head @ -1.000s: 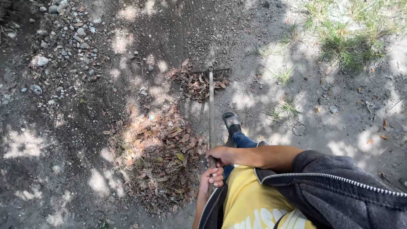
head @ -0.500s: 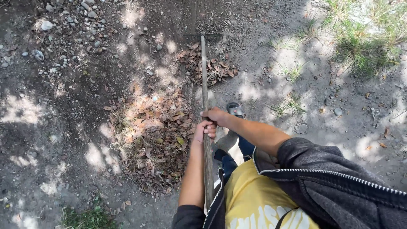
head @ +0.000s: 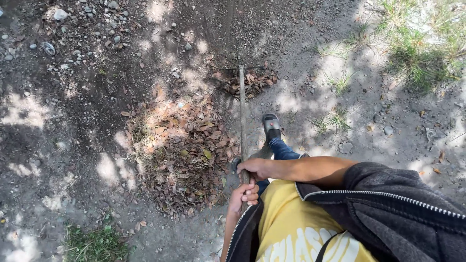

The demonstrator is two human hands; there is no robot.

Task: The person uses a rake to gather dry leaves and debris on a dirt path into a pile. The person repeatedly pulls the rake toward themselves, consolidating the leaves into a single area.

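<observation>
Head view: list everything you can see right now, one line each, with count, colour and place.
rake: one, grey-brown long handle, centre, head on the ground ahead
leaves at rake head: one small clump, brown, under the tines
leaf pile: one, brown, left of the handle
pebbles: many, grey, upper left
grass tufts: several, green, upper right; one patch lower left
dirt ground: one, dark grey, sun-dappled, everywhere
shoe: one clearly seen, dark, right of the handle
right hand: one, gripping the handle, upper grip
left hand: one, gripping the handle, just below
</observation>
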